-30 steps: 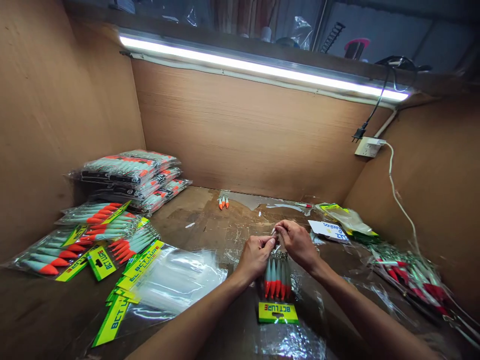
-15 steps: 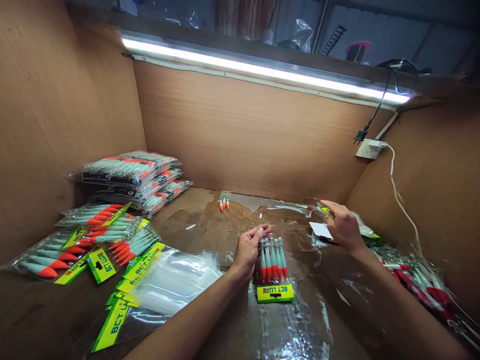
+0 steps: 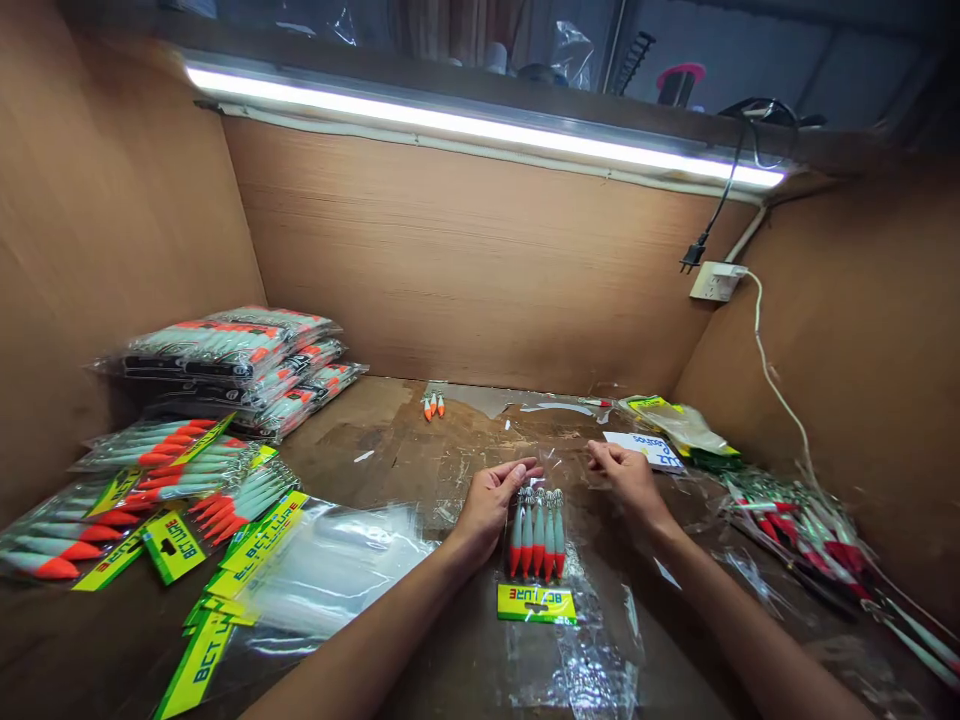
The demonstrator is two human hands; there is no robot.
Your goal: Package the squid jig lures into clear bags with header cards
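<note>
A clear bag with a yellow-green BCT LURE header (image 3: pixel 536 603) lies on the bench before me. Inside is a row of several white squid jigs (image 3: pixel 538 535) with red-orange ends and wire hook crowns. My left hand (image 3: pixel 487 505) is closed at the bag's hook end, thumb against fingers, seemingly pinching its clear film. To the right of the bag, my right hand (image 3: pixel 628 488) hovers with its fingertips pinched together. A faint clear glint shows between the hands, but what the right fingers hold is too small to make out.
Empty header bags (image 3: pixel 322 570) fan out at left, beside filled jig packs (image 3: pixel 172 460) and stacked bulk packs (image 3: pixel 232 365). Three loose jigs (image 3: pixel 433 405) lie at the back. At right are a white card (image 3: pixel 643 449), more bags (image 3: pixel 679 425) and a jig heap (image 3: pixel 806 530).
My right hand has come left and down from the back right toward the bag, its extended finger now drawn into a pinch. The left hand stays by the bag. The whole view has shifted slightly.
</note>
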